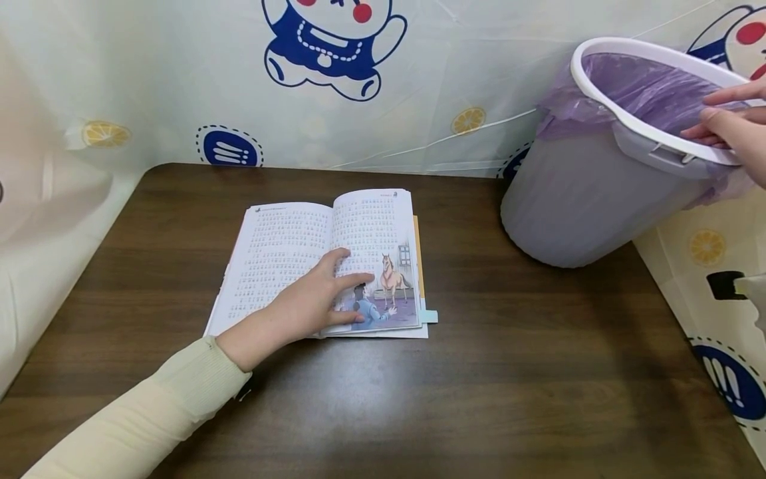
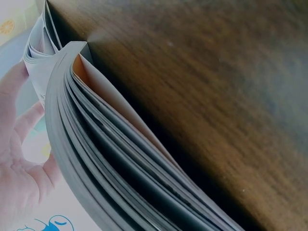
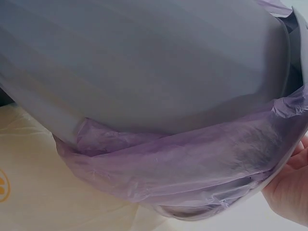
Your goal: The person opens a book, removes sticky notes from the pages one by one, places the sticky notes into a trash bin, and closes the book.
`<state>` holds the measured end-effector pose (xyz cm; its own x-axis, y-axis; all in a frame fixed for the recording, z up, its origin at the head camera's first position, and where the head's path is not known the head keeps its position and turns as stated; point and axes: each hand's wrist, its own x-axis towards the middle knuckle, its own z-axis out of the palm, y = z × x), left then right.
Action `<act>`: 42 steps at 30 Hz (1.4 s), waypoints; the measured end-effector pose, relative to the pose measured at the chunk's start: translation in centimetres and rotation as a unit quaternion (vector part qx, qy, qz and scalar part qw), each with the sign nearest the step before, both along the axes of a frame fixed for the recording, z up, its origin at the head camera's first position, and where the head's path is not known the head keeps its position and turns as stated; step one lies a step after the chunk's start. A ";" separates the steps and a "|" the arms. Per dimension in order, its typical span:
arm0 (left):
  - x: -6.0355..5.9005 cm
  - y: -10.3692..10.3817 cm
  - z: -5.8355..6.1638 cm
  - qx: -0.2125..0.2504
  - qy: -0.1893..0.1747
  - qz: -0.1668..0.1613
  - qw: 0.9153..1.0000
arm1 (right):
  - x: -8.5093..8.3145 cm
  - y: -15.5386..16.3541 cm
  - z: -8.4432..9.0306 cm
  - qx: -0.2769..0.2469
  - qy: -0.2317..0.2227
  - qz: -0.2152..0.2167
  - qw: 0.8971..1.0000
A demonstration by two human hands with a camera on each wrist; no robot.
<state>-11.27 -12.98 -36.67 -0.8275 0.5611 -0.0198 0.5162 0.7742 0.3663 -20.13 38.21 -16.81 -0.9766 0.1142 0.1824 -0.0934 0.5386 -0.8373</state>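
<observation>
An open book (image 1: 287, 233) lies on the brown table, its right page showing a drawing of a horse and a person. My left hand (image 1: 305, 299) rests on it near the spine, fingers spread over the right page. In the left wrist view, that hand (image 2: 21, 144) is beside the book's page edges (image 2: 110, 159). At the upper right, my right hand (image 1: 739, 130) grips the rim of a grey trash can (image 1: 580, 193), several fingers reaching over its inner side. The can leans, its white rim tilted, and a purple bag (image 3: 168, 163) lines it, folded over the rim.
The wooden table (image 1: 514, 386) extends around the book and below the trash can. Behind it hangs a pale printed sheet (image 1: 179, 80) with cartoon figures and orange slices. A light blue tab (image 1: 429, 317) sticks out of the book's right side. A black-ended object (image 1: 725, 285) stands at the right edge.
</observation>
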 end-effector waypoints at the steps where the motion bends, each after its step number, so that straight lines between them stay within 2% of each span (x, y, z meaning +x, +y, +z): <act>1: 0.0 0.0 0.0 0.000 -0.001 0.000 1.000 | 0.0 0.0 0.0 -0.004 0.002 0.001 1.000; 11: 0.1 0.0 -0.1 -0.006 -0.014 0.006 1.000 | 0.0 -0.2 0.1 -0.053 0.004 0.019 0.998; 13: 0.1 0.0 -0.1 -0.007 -0.015 0.006 1.000 | -0.1 -0.3 0.3 -0.036 0.014 0.013 0.999; 16: 0.1 0.0 -0.1 -0.006 -0.014 0.004 1.000 | -0.3 -0.3 0.2 -0.041 0.049 0.032 0.997; 17: 0.0 0.0 -0.1 -0.005 -0.014 0.005 1.000 | -0.2 -0.6 0.3 -0.028 0.058 0.031 0.997; 22: 0.0 0.0 -0.2 0.001 -0.011 0.005 1.000 | 1.8 -3.5 0.8 0.039 0.096 0.047 0.994; 28: 0.2 0.1 -0.3 0.009 -0.004 0.002 1.000 | 3.9 -7.9 0.8 0.036 0.123 0.082 0.988; 30: 0.2 0.1 -0.3 0.012 -0.001 0.003 1.000 | 4.5 -9.3 0.6 0.052 0.135 0.087 0.986; 31: 0.2 0.1 -0.3 0.014 0.000 0.003 1.000 | 4.8 -9.9 0.5 0.045 0.139 0.099 0.984; 33: 0.2 0.2 -0.2 0.016 0.001 0.005 1.000 | 5.3 -11.0 0.0 -0.008 0.148 0.138 0.979; 36: 0.2 0.2 -0.2 0.016 0.002 0.006 1.000 | 5.8 -12.6 -0.8 -0.080 0.127 0.187 0.971; 37: 0.2 0.2 -0.2 0.017 0.002 0.006 1.000 | 5.8 -13.1 -1.2 -0.089 0.118 0.202 0.968; 38: 0.2 0.2 -0.2 0.016 0.002 0.006 1.000 | 5.8 -13.6 -1.6 -0.086 0.109 0.209 0.968; 42: 0.2 0.3 -0.2 0.018 0.002 0.008 1.000 | 5.2 -15.4 -4.0 0.002 0.089 0.227 0.970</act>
